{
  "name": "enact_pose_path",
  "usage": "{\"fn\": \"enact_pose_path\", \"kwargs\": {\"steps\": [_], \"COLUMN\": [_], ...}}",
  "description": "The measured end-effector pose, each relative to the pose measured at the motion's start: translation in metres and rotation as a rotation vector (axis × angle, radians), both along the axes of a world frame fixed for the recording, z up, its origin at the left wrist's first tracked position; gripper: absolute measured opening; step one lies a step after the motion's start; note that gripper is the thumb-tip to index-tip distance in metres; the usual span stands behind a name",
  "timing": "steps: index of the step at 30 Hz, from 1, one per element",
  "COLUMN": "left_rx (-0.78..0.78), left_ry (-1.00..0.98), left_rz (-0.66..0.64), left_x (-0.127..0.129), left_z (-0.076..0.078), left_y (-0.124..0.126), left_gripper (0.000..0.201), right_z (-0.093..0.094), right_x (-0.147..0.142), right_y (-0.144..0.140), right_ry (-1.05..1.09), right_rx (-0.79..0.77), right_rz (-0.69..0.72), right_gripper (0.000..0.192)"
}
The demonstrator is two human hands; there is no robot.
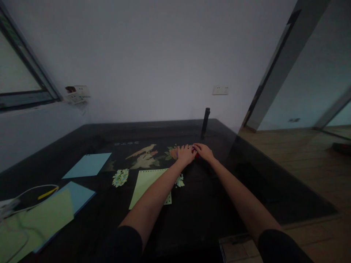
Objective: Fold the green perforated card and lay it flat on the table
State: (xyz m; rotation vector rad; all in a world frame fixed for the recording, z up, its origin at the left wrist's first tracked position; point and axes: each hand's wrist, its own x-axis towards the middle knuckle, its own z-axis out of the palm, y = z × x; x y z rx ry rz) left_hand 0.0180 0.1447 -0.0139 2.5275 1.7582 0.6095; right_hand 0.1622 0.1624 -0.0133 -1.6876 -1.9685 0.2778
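Red object [197, 155] sits on the table [197, 212], between the left hand [186, 155] and right hand [204, 151], which meet around it; whether they grip it cannot be told. Only a small red patch shows, its shape hidden. Nearer lies a pale green sheet [146, 182] with holes along two edges, a heap of pale bits [120, 178] at its left. Glossy and black, the table bears a bird-and-flower picture [145, 160]; a blue sheet [89, 165] lies farther left, and a black cylinder [205, 124] stands beyond the hands. Behind rises a plain pale wall [164, 65] with a socket [220, 90]; wood-toned floor [274, 157] spreads rightward.
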Motion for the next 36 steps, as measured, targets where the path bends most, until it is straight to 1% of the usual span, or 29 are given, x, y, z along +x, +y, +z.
{"fn": "enact_pose_path", "kwargs": {"steps": [5, 9, 16, 20, 25, 30, 33, 36], "left_rx": [-0.014, -0.017, -0.013, -0.007, -0.014, -0.032, -0.043, -0.047], "left_ry": [0.002, 0.016, 0.036, 0.084, 0.114, 0.124, 0.122, 0.117], "left_rz": [0.027, 0.048, 0.086, 0.122, 0.149, 0.164, 0.158, 0.149], "left_x": [-0.016, -0.035, -0.078, -0.106, -0.142, -0.174, -0.189, -0.199], "left_z": [-0.001, 0.0, -0.001, -0.004, -0.004, -0.002, 0.0, 0.001], "left_y": [-0.001, -0.003, -0.007, -0.006, -0.003, -0.004, -0.005, -0.006], "left_gripper": [0.041, 0.038, 0.037, 0.037, 0.033, 0.037, 0.037, 0.038], "right_z": [-0.005, -0.006, -0.01, -0.011, -0.008, -0.007, -0.006, -0.004], "right_x": [-0.022, -0.043, -0.09, -0.119, -0.154, -0.188, -0.201, -0.207], "right_y": [0.004, 0.005, 0.002, 0.003, 0.005, 0.006, 0.009, 0.014], "right_ry": [0.029, 0.042, 0.031, 0.019, 0.0, -0.024, -0.035, -0.052], "right_rx": [-0.002, -0.002, -0.011, -0.013, -0.023, -0.034, -0.045, -0.056], "right_rz": [0.03, 0.031, 0.008, 0.009, 0.057, 0.151, 0.198, 0.22], "right_gripper": [0.037, 0.035, 0.036, 0.033, 0.031, 0.029, 0.03, 0.028]}}
